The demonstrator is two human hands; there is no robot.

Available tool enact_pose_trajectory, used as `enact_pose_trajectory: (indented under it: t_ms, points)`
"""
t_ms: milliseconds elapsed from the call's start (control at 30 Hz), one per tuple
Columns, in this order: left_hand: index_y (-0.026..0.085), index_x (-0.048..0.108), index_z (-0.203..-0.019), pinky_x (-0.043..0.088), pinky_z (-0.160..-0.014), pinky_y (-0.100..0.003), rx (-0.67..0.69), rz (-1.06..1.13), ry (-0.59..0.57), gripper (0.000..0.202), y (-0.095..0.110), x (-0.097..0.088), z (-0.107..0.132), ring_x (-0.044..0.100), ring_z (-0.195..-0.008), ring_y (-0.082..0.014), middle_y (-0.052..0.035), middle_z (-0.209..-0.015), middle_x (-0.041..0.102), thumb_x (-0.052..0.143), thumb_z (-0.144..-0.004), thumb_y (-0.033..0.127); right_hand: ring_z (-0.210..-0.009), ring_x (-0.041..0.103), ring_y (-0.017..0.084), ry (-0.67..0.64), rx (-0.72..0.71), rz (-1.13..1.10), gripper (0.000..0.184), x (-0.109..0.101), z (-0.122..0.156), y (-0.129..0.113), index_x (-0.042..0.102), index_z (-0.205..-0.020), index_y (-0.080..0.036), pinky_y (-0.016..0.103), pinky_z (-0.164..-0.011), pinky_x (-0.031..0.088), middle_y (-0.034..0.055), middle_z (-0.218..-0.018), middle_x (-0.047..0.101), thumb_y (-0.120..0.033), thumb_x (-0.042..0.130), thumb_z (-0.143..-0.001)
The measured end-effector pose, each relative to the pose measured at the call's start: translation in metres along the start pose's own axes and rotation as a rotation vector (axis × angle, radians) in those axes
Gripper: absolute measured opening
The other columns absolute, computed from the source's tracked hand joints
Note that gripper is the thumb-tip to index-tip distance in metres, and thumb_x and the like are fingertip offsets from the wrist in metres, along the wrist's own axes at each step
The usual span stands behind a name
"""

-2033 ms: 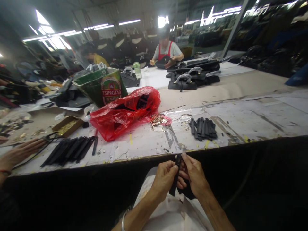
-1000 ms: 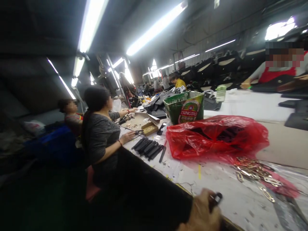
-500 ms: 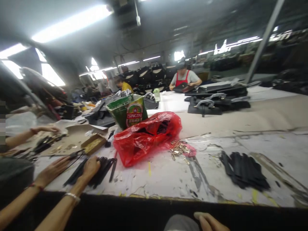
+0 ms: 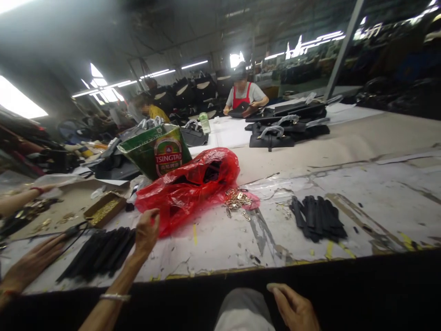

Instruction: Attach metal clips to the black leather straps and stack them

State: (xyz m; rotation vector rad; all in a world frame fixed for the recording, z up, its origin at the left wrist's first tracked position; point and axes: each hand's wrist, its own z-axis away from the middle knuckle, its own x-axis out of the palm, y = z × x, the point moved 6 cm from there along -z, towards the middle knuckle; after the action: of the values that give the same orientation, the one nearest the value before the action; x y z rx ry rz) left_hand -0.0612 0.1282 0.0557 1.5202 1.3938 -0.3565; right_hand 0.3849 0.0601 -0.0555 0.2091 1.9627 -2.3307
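My left hand is raised over the table with its fingers apart, holding nothing. It is just right of a pile of flat black straps and close to a crumpled red plastic bag. My right hand is low at the bottom of the view, empty, beyond the table's near edge, beside a pale cloth over my lap. A second bundle of black straps lies well to its upper left. Brass clasps sit by the bag. A co-worker's hand lies left of the near pile.
A green Tsingtao carton stands behind the bag, and a small cardboard box of brass parts sits at left. Black handbags lie farther along the table, where a person in a red apron works.
The black strap held in both my hands earlier is no longer in them. My left hand has lifted off the strap pile, and my right hand has dropped toward my lap.
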Motion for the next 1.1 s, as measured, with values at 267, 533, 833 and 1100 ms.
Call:
enact_pose_trajectory:
  t_ms: [267,533,833,1100]
  points:
    - [0.02,0.062,-0.113,0.046,-0.089,-0.027,0.507,0.318,-0.553,0.032,0.203,0.148,0.045,0.06,-0.1,-0.0157,-0.0071,-0.116,0.063,0.039,-0.092,0.016,-0.086,0.07,0.028,-0.025,-0.035,0.085,0.041,-0.01,0.004,-0.001,0.079,-0.082,-0.021,0.028,-0.078,0.055,0.0097,-0.087,0.075,-0.056,0.057,-0.081]
    - [0.017,0.06,-0.083,0.043,-0.076,-0.029,0.533,0.36,-0.724,0.02,0.227,0.191,0.044,0.053,-0.079,-0.0165,-0.0059,-0.091,0.056,0.041,-0.089,0.02,-0.078,0.069,0.025,0.037,-0.112,0.059,0.042,-0.013,0.007,-0.008,0.076,-0.078,-0.021,0.025,-0.072,0.052,0.0071,-0.079,0.073,-0.054,0.052,-0.087]
    - [0.017,0.05,-0.073,0.037,-0.061,-0.025,0.332,0.509,-0.676,0.02,0.24,0.16,0.071,0.044,-0.062,-0.0135,0.0001,-0.065,0.048,0.043,-0.086,0.031,-0.061,0.061,0.02,0.236,-0.102,-0.175,0.049,-0.029,0.004,-0.008,0.077,-0.086,-0.018,0.025,-0.06,0.048,0.0027,-0.059,0.061,-0.064,0.061,-0.08]
    - [0.016,0.059,-0.078,0.037,-0.054,-0.021,-0.056,0.963,-1.076,0.028,0.295,0.161,0.192,0.046,-0.056,-0.0103,0.0017,-0.063,0.053,0.064,-0.075,0.043,-0.042,0.046,0.013,0.341,-0.03,-0.369,0.064,-0.054,-0.002,-0.009,0.075,-0.099,-0.014,0.024,-0.043,0.041,-0.0015,-0.05,0.05,-0.071,0.069,-0.071]
